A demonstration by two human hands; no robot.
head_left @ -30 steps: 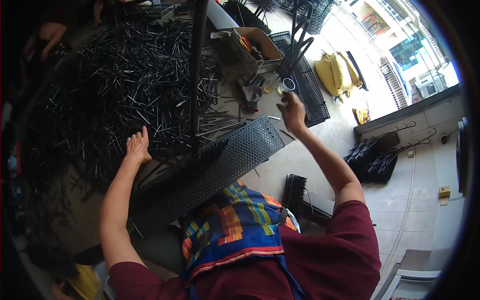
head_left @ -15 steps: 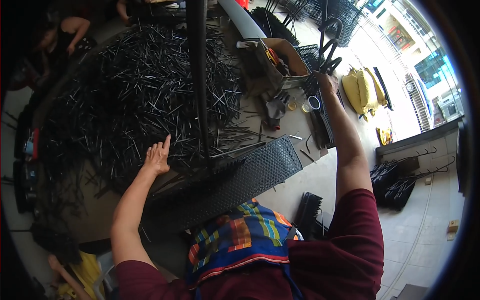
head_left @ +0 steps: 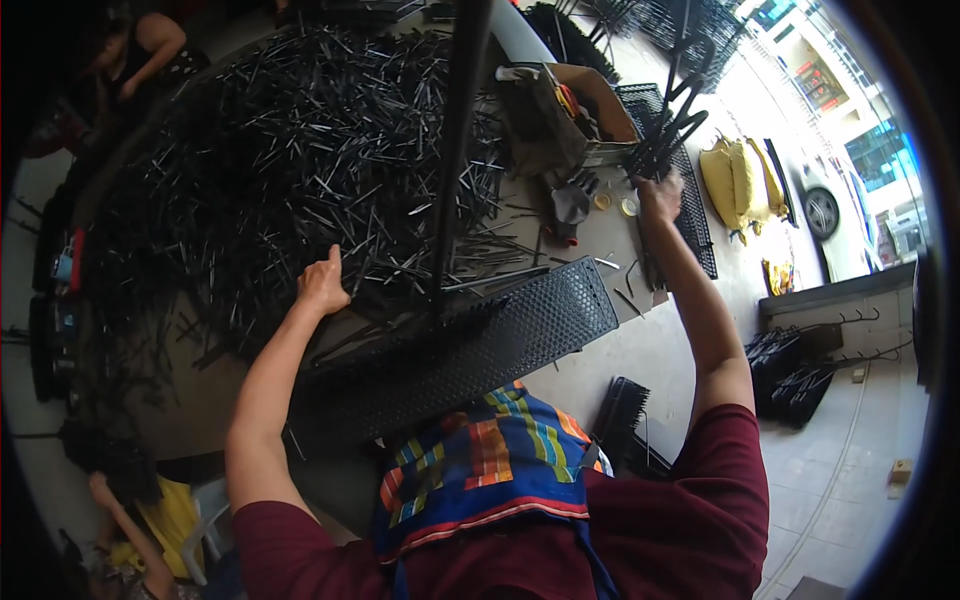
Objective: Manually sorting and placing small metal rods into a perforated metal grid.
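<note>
My right hand (head_left: 659, 197), at the right side of the table, is closed round a bunch of black rods with bent, looped ends (head_left: 688, 105), which stand up from the grip. Over the near edge of a large heap of thin black strips (head_left: 290, 150) is my left hand (head_left: 324, 284), one finger stretched out and the others partly hidden; I see nothing held in it. Between my arms, a long black perforated panel (head_left: 540, 320) lies aslant in front of my patterned apron (head_left: 490, 450).
A dark upright post (head_left: 455, 150) rises beside the heap. Near my right hand are an open cardboard box (head_left: 600, 100), a grey glove (head_left: 571, 206) and a black mesh piece (head_left: 697, 225). Yellow sacks (head_left: 738, 185) stand farther right. Another person's arm (head_left: 155, 55) shows at far left.
My right hand has come slightly nearer with the rods. My left hand has moved little, and its fingers are drawn in more. The view has shifted a little.
</note>
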